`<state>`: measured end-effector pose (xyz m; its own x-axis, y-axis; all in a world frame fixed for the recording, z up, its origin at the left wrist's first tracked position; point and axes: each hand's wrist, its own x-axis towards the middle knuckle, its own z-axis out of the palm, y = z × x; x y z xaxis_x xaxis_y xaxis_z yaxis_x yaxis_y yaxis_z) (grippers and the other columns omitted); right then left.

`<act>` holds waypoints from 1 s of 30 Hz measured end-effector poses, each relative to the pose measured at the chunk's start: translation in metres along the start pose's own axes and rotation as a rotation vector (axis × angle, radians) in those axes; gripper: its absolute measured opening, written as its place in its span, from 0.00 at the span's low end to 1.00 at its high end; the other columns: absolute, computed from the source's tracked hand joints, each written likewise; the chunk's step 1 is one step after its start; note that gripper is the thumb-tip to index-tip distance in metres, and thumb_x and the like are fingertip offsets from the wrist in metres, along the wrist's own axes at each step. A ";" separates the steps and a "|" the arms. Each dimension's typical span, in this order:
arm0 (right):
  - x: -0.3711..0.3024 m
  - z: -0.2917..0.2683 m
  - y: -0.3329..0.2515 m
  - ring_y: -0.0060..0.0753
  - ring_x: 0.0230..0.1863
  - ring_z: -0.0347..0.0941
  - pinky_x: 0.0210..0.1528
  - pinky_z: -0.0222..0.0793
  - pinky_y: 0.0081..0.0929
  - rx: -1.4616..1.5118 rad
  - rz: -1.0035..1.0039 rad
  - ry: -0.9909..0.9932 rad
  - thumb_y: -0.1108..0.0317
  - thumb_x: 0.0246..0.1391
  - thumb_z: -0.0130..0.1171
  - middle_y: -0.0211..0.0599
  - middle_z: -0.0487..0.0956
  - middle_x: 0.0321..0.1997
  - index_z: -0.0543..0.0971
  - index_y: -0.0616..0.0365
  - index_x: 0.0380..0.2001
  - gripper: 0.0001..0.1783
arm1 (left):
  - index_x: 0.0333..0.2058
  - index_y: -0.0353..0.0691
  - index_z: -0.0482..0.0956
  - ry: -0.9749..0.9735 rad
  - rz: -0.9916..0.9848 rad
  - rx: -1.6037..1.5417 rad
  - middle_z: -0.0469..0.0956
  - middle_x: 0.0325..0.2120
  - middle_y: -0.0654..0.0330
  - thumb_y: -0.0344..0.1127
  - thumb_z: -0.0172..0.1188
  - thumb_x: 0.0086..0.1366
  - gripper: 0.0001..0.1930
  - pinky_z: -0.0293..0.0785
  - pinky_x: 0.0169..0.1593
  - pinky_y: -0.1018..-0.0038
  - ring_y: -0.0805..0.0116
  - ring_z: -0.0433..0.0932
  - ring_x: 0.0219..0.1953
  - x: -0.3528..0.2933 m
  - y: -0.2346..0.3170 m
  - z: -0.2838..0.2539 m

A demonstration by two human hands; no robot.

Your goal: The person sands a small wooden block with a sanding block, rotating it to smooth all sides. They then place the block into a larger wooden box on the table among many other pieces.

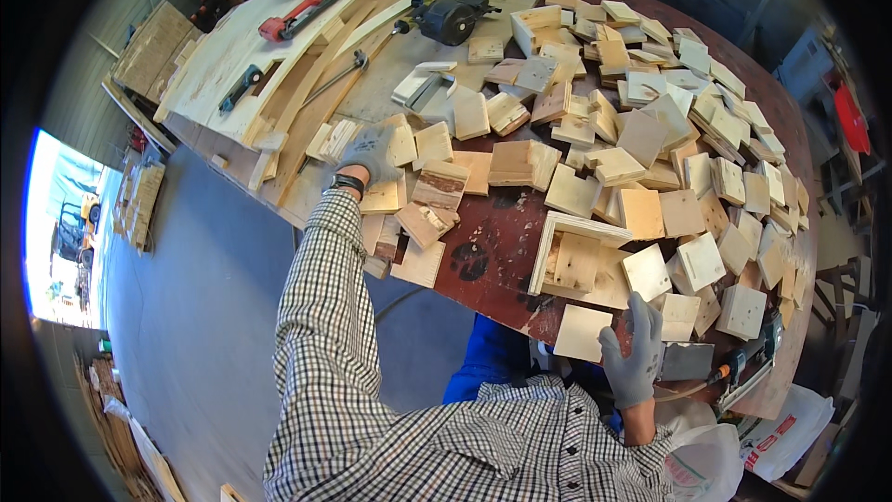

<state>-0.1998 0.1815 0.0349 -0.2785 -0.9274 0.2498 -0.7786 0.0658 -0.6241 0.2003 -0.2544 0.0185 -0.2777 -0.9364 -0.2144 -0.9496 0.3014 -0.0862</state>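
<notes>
Wood squares (650, 130) crowding open frame (576, 256)

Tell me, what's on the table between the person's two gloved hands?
In the head view, loose square wood pieces and bare dark-red tabletop lie between the left hand and the right hand, plus an open wooden frame.

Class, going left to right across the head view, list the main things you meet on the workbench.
Red clamp → left hand → black power tool → open wooden frame → right hand → nail gun.
</notes>
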 end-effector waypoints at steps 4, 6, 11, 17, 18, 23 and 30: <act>-0.009 -0.006 0.008 0.48 0.52 0.77 0.57 0.76 0.43 0.014 0.057 0.053 0.72 0.51 0.72 0.49 0.76 0.57 0.70 0.64 0.72 0.43 | 0.80 0.49 0.56 -0.089 -0.092 -0.069 0.61 0.77 0.50 0.55 0.78 0.51 0.60 0.64 0.77 0.56 0.47 0.63 0.77 0.031 0.018 0.010; -0.011 -0.006 0.011 0.48 0.51 0.77 0.57 0.75 0.44 -0.013 0.057 0.058 0.72 0.52 0.72 0.49 0.76 0.56 0.70 0.64 0.71 0.43 | 0.76 0.47 0.61 -0.006 -0.092 -0.052 0.67 0.72 0.47 0.53 0.77 0.52 0.55 0.68 0.73 0.55 0.47 0.66 0.74 0.034 0.017 0.012; -0.013 -0.008 0.014 0.47 0.51 0.77 0.56 0.75 0.44 0.015 0.056 0.039 0.72 0.52 0.71 0.50 0.76 0.56 0.70 0.64 0.71 0.42 | 0.70 0.44 0.69 0.432 -0.003 -0.376 0.74 0.64 0.46 0.42 0.77 0.54 0.45 0.72 0.69 0.56 0.48 0.73 0.67 0.021 -0.016 0.009; -0.011 0.000 0.009 0.46 0.52 0.77 0.57 0.77 0.41 0.133 0.076 0.055 0.75 0.52 0.71 0.49 0.75 0.58 0.70 0.64 0.72 0.43 | 0.75 0.35 0.61 -0.036 0.486 -2.036 0.69 0.70 0.45 0.40 0.76 0.59 0.48 0.68 0.74 0.50 0.45 0.70 0.72 -0.038 0.010 -0.019; -0.008 0.002 0.007 0.45 0.53 0.77 0.57 0.77 0.40 0.150 0.060 0.050 0.75 0.52 0.71 0.49 0.75 0.58 0.69 0.64 0.73 0.43 | 0.76 0.35 0.59 0.009 0.617 -2.094 0.67 0.72 0.44 0.45 0.77 0.58 0.52 0.65 0.76 0.46 0.40 0.68 0.73 -0.060 0.030 -0.032; -0.008 0.003 0.001 0.46 0.53 0.77 0.57 0.77 0.40 0.135 0.004 0.041 0.74 0.54 0.71 0.50 0.75 0.59 0.69 0.63 0.73 0.43 | 0.77 0.36 0.55 -0.070 0.869 -2.287 0.63 0.74 0.40 0.57 0.83 0.51 0.64 0.59 0.76 0.30 0.27 0.61 0.75 -0.103 0.081 -0.038; -0.014 -0.006 -0.001 0.50 0.55 0.78 0.58 0.78 0.41 0.150 0.044 0.088 0.71 0.55 0.73 0.53 0.75 0.60 0.71 0.63 0.72 0.41 | 0.79 0.37 0.52 -0.174 0.891 -2.364 0.60 0.76 0.39 0.64 0.82 0.51 0.67 0.62 0.74 0.29 0.24 0.62 0.74 -0.115 0.094 -0.036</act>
<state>-0.1985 0.1961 0.0363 -0.3638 -0.8886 0.2794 -0.6735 0.0437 -0.7379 0.1375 -0.1253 0.0704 -0.5957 -0.7221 0.3519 0.7103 -0.2691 0.6504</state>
